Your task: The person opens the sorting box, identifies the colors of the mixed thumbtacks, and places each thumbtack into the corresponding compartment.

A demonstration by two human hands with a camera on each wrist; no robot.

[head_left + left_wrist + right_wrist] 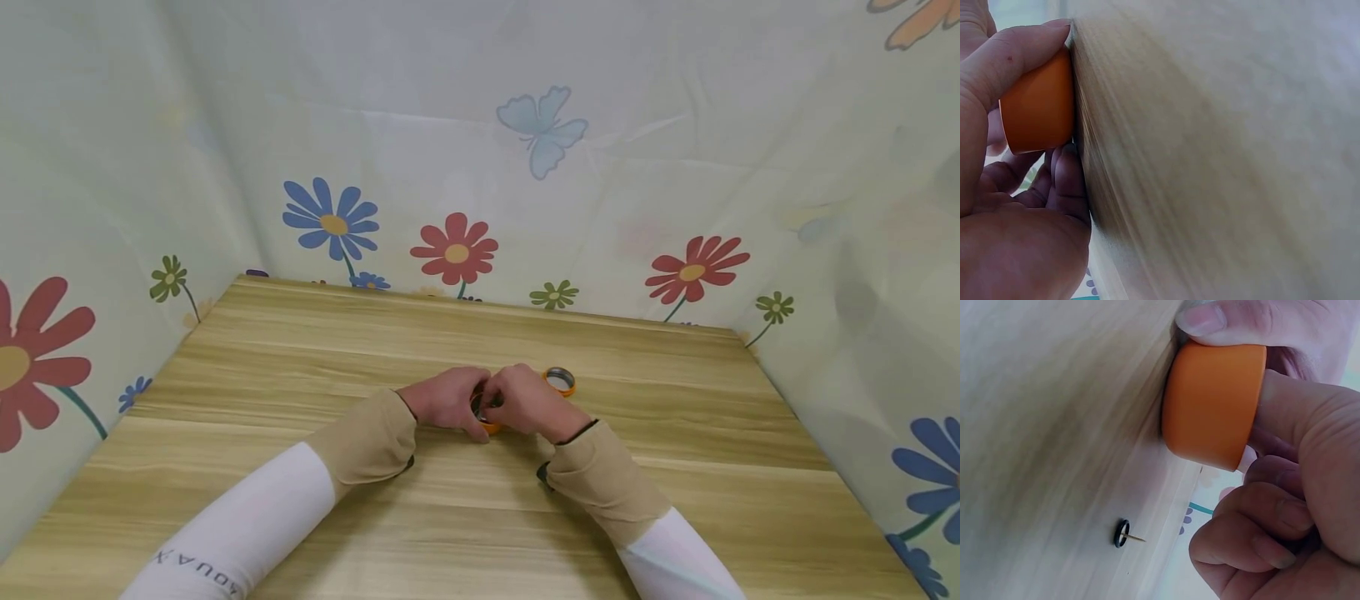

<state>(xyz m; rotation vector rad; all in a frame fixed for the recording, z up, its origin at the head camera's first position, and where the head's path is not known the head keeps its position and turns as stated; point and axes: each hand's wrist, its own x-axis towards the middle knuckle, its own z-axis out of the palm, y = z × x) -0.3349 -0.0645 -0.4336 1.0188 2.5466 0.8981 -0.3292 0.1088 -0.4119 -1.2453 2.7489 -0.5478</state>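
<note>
In the head view my left hand [448,400] grips a small round orange cup [1038,109] that stands on the table. In the left wrist view the thumb lies along one side of the cup and the fingers are at the other. My right hand [528,402] is bent over the cup's mouth. In the right wrist view its thumb reaches in past the rim, and the other fingers are curled outside. The tips are hidden inside, so I cannot tell whether they pinch anything. Behind the right hand lies an orange-rimmed ring [560,380] with a silvery inside.
A small black ring-shaped piece with a thin pointed pin [1122,533] lies on the table in the right wrist view. The wood-grain table [360,342] reaches back to a flower-printed cloth [420,150], which also hangs along both sides.
</note>
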